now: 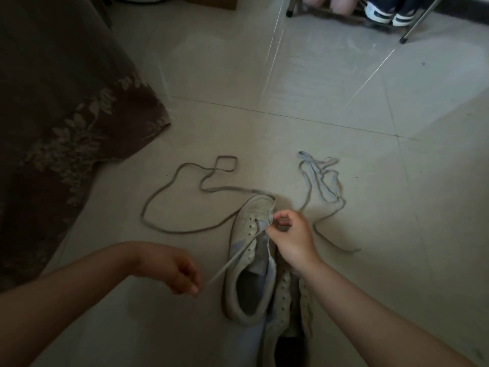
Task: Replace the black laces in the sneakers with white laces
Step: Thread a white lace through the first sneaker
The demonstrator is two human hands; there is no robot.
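The right hand (289,238) has its fingers curled and pinches the white lace (232,256) at the front holes of the left shoe (250,263). The lace runs tight from there, down and to the left, to the left hand (180,274). That hand pinches the lace end between thumb and fingers.

The left shoe lies on the floor (344,88) with its toe pointing away from the person. Its tongue is pulled up and its holes are mostly bare. The right shoe (288,308) lies just beside it, touching it, partly under the right arm. Its holes show no lace.

A dark lace (169,186) lies loose on the floor to the left of the shoes, in big loops. One end comes close to the toe of the left shoe. A second white lace (325,181) lies in a loose pile to the right, past the right hand.

A brown cloth (66,115) with a leaf pattern hangs down on the left. Far away at the top, more shoes (389,13) sit under a metal rack.
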